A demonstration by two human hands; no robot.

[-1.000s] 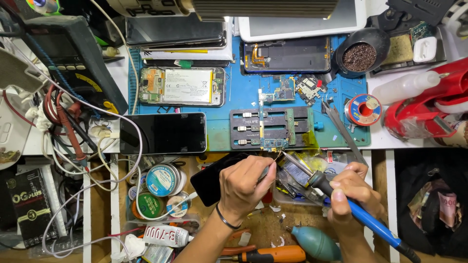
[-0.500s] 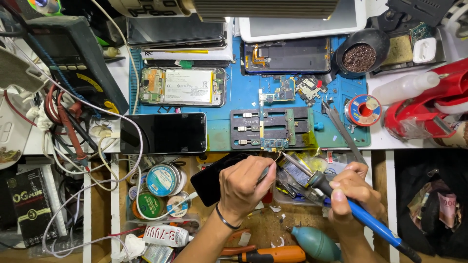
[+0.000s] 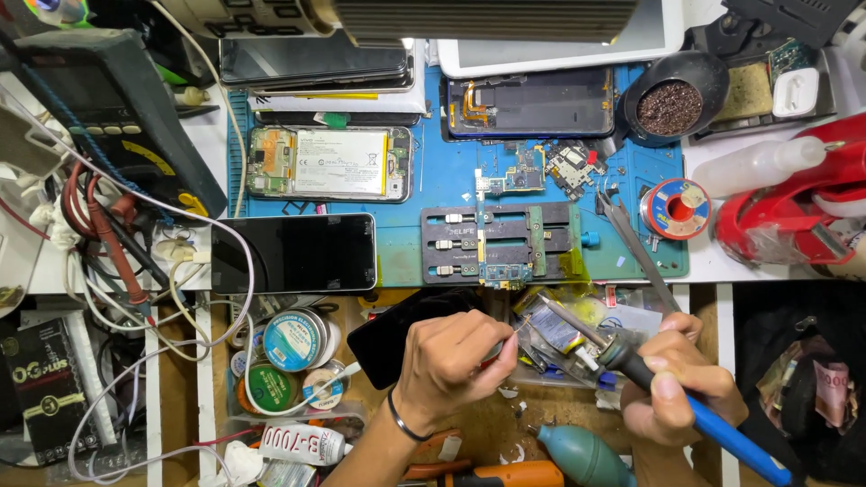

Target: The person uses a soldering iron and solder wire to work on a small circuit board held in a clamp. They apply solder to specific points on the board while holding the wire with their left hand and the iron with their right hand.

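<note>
Cluttered repair bench filling the frame, blue silicone mat (image 3: pixel 433 194) across upper centre, open wooden drawer along the bottom. Nothing differing visibly from half a second ago: both hands and iron staying put.

Right hand (image 3: pixel 678 379) at lower right, fingers curled tight round a soldering iron (image 3: pixel 631 361), blue handle running off to the bottom right corner, black collar, bare metal tip pointing up-left toward centre. Left hand (image 3: pixel 451 365) at lower centre, thin black band at the wrist, fingertips pinched shut on something thin; too small to tell what. Iron tip ending just right of the left fingertips, close but apart.

Black metal board holder (image 3: pixel 505 243) sitting on the mat's lower edge, just above both hands, small green circuit board (image 3: pixel 501 271) clamped in it. Glossy black phone (image 3: pixel 293 252) lying face up at centre left, partly off the mat. Opened phone with white battery (image 3: pixel 329 162) at upper left of the mat. Solder spool (image 3: pixel 672 207) with red and blue rim at right, steel tweezers (image 3: pixel 636 248) beside it. Round tins (image 3: pixel 289 347) with green and blue lids at lower left in the drawer. Teal rubber blower bulb (image 3: pixel 582 455) at the bottom, between the wrists. Tangled white and red cables (image 3: pixel 117 261) at left.
</note>
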